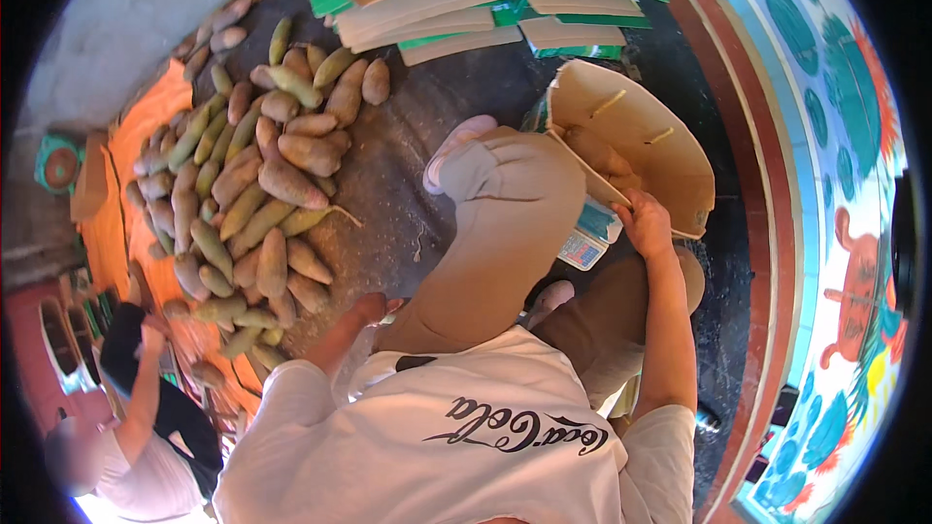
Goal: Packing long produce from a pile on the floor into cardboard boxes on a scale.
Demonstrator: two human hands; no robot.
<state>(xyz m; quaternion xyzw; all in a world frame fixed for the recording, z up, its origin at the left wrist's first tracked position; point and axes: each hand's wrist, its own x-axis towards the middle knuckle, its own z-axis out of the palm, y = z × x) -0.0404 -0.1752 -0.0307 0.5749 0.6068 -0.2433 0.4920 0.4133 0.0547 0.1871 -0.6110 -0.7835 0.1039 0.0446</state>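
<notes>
My right hand (649, 220) grips the near edge of an open cardboard box (636, 126), with its fingers closed over the rim. Inside the box lie some brownish tubers (594, 150), partly hidden by the wall and my knee. A small scale with a keypad and display (582, 250) sits against the near side of the box, below my hand. My left hand (372, 308) is low beside my left thigh, close to the pile of long green and reddish-brown tubers (291, 180). Its fingers are mostly hidden, so I cannot tell what they hold, if anything.
Flattened green and brown cartons (437, 15) are stacked at the far side. Dark sheeting (388, 233) covers the floor, and an orange sheet (112, 223) borders the pile. Another person (146, 446) sits at the lower left. A painted wall (835, 184) runs along the right.
</notes>
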